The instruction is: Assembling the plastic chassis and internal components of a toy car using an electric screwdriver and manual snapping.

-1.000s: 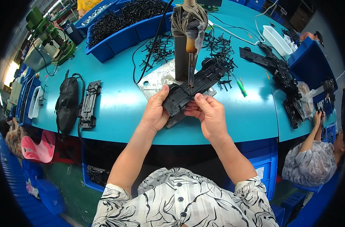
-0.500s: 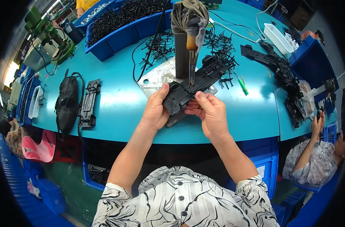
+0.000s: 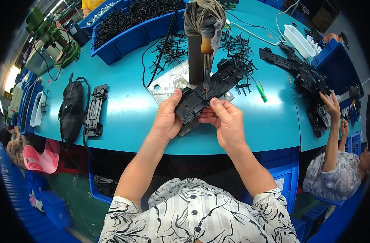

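Both my hands hold a long black plastic chassis (image 3: pixel 225 81), tilted with its far end to the right. My left hand (image 3: pixel 168 114) grips its near left end, thumb on top. At its near edge, my right hand (image 3: pixel 226 121) is closed, thumb and fingers pinching there; whether a small part is between them I cannot make out. A soldering iron (image 3: pixel 207 67) with a yellowish handle, wrapped in grey cloth, points straight down, its tip at the middle of the chassis. Behind the chassis rises a dark upright post (image 3: pixel 195 60) on a metal base plate (image 3: pixel 164 87).
Small black parts (image 3: pixel 171 50) lie heaped around the post, below a blue bin (image 3: pixel 112 56) full of them. Left are another chassis (image 3: pixel 96 111) and a black rounded shell (image 3: pixel 71 111). A green-handled tool (image 3: pixel 261 92) lies right, before stacked chassis (image 3: pixel 302 75) and a co-worker's hand (image 3: pixel 331 106).
My hands and the chassis stay nearly still under the iron. At the right, the co-worker's hand has reached forward to the stacked chassis.
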The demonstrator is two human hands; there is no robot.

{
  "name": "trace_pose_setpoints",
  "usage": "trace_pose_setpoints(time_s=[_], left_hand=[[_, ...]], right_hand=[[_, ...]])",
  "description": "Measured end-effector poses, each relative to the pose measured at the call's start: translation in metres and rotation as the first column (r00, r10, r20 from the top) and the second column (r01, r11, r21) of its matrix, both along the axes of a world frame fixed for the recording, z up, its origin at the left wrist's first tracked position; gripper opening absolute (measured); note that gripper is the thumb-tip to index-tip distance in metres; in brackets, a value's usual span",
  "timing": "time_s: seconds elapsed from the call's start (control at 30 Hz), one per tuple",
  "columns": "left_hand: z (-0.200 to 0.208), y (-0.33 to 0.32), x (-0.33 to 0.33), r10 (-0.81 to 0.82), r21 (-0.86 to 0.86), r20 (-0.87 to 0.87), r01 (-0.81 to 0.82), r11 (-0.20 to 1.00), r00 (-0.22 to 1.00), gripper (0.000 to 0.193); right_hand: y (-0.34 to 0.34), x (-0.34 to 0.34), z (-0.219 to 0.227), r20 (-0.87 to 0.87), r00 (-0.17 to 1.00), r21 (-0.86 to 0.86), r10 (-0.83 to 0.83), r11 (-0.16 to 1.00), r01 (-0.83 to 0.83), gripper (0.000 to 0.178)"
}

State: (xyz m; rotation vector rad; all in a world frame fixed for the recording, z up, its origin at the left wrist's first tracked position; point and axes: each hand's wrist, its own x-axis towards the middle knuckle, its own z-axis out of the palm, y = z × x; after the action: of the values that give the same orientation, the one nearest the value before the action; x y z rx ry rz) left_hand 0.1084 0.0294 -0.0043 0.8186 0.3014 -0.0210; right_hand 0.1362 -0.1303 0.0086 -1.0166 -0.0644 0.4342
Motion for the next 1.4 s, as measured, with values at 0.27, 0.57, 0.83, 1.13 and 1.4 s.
trace_pose_setpoints(time_s=[0.27,0.57,0.83,1.13,1.4], left_hand=[[-0.001,0.000,0.000,-0.006,-0.005,-0.006,0.006,1.000,1.000,0.041],[-0.003,0.004,0.004,-0.035,-0.100,0.030,0.038,0.994,0.999,0.041],[-0.026,-0.003,0.008,-0.032,-0.179,0.089,0.048,0.983,0.996,0.031],[-0.008,0.001,-0.003,-0.049,-0.112,0.067,0.056,0.992,0.997,0.033],[-0.014,-0.007,-0.012,-0.120,0.053,0.107,0.115,0.992,0.987,0.037]], right_hand=[[0.000,-0.001,0.001,0.009,1.000,0.002,-0.009,1.000,0.009,0.021],[0.004,0.002,0.003,0.011,1.000,-0.016,-0.022,1.000,0.022,0.019],[-0.001,-0.004,0.001,0.046,0.997,-0.142,-0.068,0.987,0.074,0.023],[0.000,-0.004,0.002,0.086,0.996,-0.136,-0.010,0.991,0.022,0.022],[-0.030,-0.016,-0.006,0.001,0.999,-0.201,0.041,0.979,-0.040,0.022]])
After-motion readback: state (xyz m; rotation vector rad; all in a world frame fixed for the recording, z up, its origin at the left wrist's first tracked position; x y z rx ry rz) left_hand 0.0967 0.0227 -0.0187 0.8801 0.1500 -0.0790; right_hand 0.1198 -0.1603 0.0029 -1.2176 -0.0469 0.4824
